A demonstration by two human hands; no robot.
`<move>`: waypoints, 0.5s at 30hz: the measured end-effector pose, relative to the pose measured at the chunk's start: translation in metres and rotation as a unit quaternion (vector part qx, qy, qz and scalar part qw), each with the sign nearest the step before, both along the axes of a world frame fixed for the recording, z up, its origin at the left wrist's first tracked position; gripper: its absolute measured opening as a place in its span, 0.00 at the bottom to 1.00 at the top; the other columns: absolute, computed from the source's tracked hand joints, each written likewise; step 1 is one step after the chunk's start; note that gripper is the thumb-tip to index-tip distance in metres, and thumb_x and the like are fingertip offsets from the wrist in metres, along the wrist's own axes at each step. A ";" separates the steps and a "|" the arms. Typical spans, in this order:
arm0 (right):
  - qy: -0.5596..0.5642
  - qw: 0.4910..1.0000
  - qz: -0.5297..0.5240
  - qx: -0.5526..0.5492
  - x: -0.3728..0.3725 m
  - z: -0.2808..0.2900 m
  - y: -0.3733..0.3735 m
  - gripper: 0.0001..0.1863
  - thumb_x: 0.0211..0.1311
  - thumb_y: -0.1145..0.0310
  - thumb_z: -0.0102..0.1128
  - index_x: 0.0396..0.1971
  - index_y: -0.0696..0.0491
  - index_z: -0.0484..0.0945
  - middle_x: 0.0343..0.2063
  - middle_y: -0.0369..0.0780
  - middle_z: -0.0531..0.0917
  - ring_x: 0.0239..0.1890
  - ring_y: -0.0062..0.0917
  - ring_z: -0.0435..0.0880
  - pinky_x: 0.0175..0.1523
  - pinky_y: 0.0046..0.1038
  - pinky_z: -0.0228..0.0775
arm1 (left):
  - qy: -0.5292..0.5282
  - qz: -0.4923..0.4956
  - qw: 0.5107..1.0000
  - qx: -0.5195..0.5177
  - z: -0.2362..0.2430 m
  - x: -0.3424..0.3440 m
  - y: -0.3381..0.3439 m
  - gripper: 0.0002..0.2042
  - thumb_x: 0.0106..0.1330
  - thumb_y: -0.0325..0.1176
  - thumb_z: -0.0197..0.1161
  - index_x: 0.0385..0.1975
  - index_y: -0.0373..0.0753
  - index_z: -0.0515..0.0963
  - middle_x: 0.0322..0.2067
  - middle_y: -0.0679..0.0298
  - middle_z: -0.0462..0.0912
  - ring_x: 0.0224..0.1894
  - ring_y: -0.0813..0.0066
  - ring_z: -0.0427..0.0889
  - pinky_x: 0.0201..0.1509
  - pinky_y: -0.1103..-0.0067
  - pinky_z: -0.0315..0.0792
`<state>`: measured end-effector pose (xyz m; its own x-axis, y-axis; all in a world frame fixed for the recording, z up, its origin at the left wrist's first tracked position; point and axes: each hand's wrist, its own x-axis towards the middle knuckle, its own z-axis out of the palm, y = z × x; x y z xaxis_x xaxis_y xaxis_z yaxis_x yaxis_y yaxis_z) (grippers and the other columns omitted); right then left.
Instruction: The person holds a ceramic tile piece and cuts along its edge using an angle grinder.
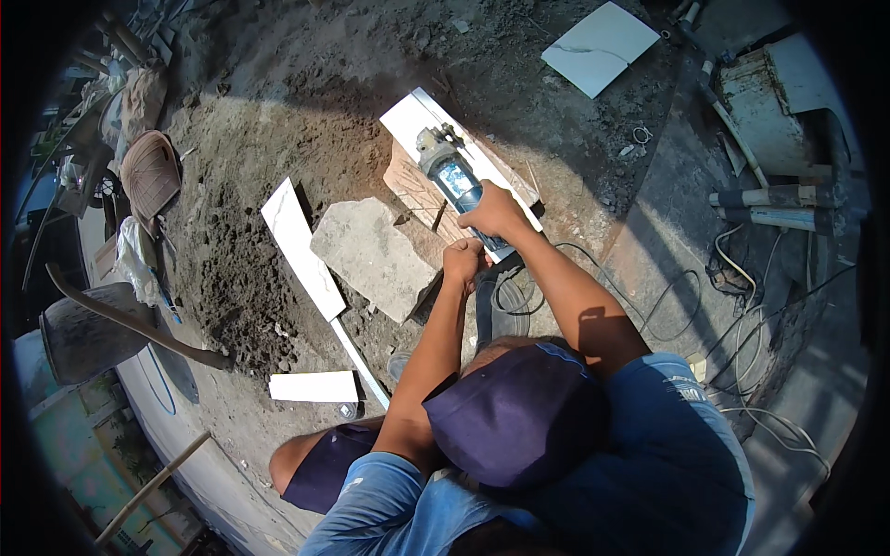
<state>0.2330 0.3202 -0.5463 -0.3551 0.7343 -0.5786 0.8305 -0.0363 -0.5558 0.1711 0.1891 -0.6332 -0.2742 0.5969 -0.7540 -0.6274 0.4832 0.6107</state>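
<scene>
My right hand [496, 211] grips a blue angle grinder [452, 181] with a metal head, lying along a long white tile strip [403, 113]. My left hand [461, 259] is closed at the near end of the tile, beside the grinder's rear; what its fingers hold is hidden. The tile rests on a reddish, streaked board or slab [417, 204]. Just left of it sits a rough grey stone block [366, 255]. Another white strip [297, 246] lies farther left, and a short white piece [311, 386] is nearer me.
A cracked white tile [598, 48] lies at the back right. Cables [691, 287] loop over the ground on the right, near pipes [769, 219]. A dark bucket [93, 334], a curved wooden handle [139, 324] and a pinkish cap-like object [148, 181] sit left. My bent knees fill the lower middle.
</scene>
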 end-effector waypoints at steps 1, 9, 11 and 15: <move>-0.001 1.000 0.003 0.000 0.001 0.000 0.000 0.41 0.32 0.56 0.75 0.50 0.61 0.74 0.44 0.52 0.83 0.47 0.42 0.84 0.52 0.35 0.76 | 0.000 0.003 1.000 -0.001 0.000 0.001 0.000 0.07 0.67 0.25 0.57 0.26 0.33 0.78 0.22 0.61 0.81 0.19 0.76 0.79 0.22 0.81 0.75; 0.006 1.000 -0.005 0.003 0.003 0.006 -0.005 0.42 0.32 0.56 0.76 0.51 0.62 0.74 0.44 0.53 0.83 0.46 0.41 0.85 0.51 0.34 0.76 | 0.008 -0.016 1.000 0.001 -0.005 -0.002 -0.002 0.08 0.69 0.26 0.56 0.27 0.34 0.77 0.22 0.60 0.82 0.19 0.75 0.81 0.23 0.80 0.78; 0.004 1.000 -0.004 0.003 0.004 0.004 -0.005 0.42 0.32 0.56 0.76 0.52 0.62 0.73 0.44 0.53 0.83 0.46 0.41 0.85 0.51 0.34 0.76 | 0.004 -0.013 1.000 0.002 -0.006 -0.001 -0.002 0.08 0.69 0.26 0.56 0.27 0.34 0.77 0.23 0.60 0.82 0.19 0.75 0.80 0.23 0.80 0.78; 0.002 1.000 -0.005 0.012 0.007 0.002 -0.006 0.43 0.32 0.56 0.75 0.52 0.63 0.73 0.43 0.53 0.84 0.45 0.41 0.85 0.51 0.34 0.76 | 0.005 -0.019 1.000 0.006 -0.009 -0.001 -0.001 0.08 0.68 0.26 0.56 0.26 0.35 0.77 0.22 0.60 0.82 0.18 0.75 0.80 0.23 0.80 0.77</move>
<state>0.2397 0.3145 -0.5442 -0.3507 0.7519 -0.5583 0.8274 -0.0305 -0.5608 0.1699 0.1885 -0.6417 -0.2583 0.6166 -0.7437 -0.6025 0.4989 0.6230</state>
